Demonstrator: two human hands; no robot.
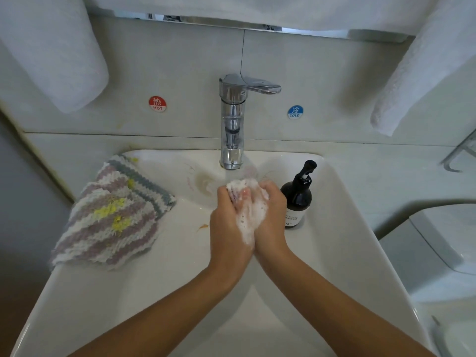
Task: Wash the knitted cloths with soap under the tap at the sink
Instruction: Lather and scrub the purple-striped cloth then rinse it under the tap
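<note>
Fingers (226,194) clasp soapy cloth (242,188).

Count at the sink

Two hands: left hand (228,217), right hand (273,215). One soapy cloth (242,188) between them. At least two striped knitted cloths (113,215) stacked on the rim. One tap (233,119). One soap bottle (297,195). Two round stickers: red hot sticker (157,103), blue cold sticker (295,112). One sink (167,266)

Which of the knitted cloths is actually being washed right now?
The foam-covered cloth squeezed between the left hand and right hand under the tap. The other striped cloths lie stacked on the sink's left rim, showing yellow stains.
</note>
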